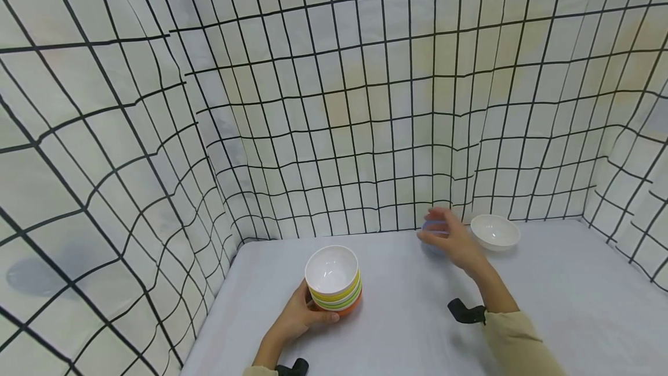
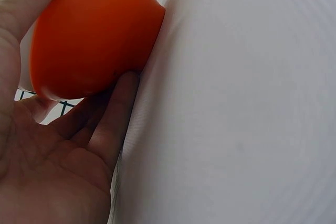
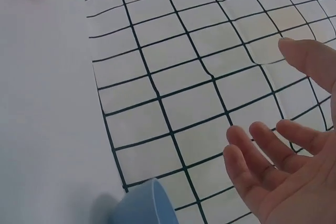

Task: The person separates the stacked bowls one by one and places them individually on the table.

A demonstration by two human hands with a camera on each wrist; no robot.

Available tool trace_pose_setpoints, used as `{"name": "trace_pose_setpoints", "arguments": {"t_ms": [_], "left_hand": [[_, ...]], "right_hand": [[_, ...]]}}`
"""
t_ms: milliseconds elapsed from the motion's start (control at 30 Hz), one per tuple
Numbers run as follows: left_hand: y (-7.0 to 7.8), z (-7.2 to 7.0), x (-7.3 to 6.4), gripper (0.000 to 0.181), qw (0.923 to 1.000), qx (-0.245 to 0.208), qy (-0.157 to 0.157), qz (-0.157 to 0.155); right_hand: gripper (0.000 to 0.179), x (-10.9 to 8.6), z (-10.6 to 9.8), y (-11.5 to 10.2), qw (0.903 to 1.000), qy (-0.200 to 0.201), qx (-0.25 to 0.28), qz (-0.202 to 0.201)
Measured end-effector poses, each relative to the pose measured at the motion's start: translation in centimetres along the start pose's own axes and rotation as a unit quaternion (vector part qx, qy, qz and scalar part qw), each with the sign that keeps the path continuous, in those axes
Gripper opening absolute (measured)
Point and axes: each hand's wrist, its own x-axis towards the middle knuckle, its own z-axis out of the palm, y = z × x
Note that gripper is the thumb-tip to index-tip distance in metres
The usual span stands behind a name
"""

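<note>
My left hand [image 1: 298, 317] grips a stack of bowls [image 1: 334, 274] low down, thumb on the near side. The top bowl is white inside, with yellow, green and white rims below it. An orange bowl [image 2: 94, 38] forms the bottom, close against the tabletop in the left wrist view. My right hand [image 1: 453, 241] hangs with fingers spread and loosely bent above a blue bowl [image 3: 140, 207]. In the head view that bowl is mostly hidden behind the hand. The right wrist view shows nothing between those fingers.
A white bowl [image 1: 496, 232] stands right of my right hand, toward the back. The table has a pale cloth [image 1: 396, 329]. White sheets with a black grid [image 1: 334, 132] rise along its back and sides.
</note>
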Motion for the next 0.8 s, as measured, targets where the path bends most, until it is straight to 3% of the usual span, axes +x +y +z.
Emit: {"name": "trace_pose_setpoints", "arguments": {"t_ms": [400, 800], "left_hand": [[0.1, 0.0, -0.1, 0.109, 1.0, -0.002, 0.0, 0.002], [0.3, 0.0, -0.1, 0.108, 1.0, 0.0, -0.002, 0.006]], "right_hand": [[0.062, 0.0, 5.8, -0.6, 0.9989, -0.014, 0.001, -0.045], [0.064, -1.3, 11.7, -1.3, 0.9937, -0.097, -0.008, -0.055]]}}
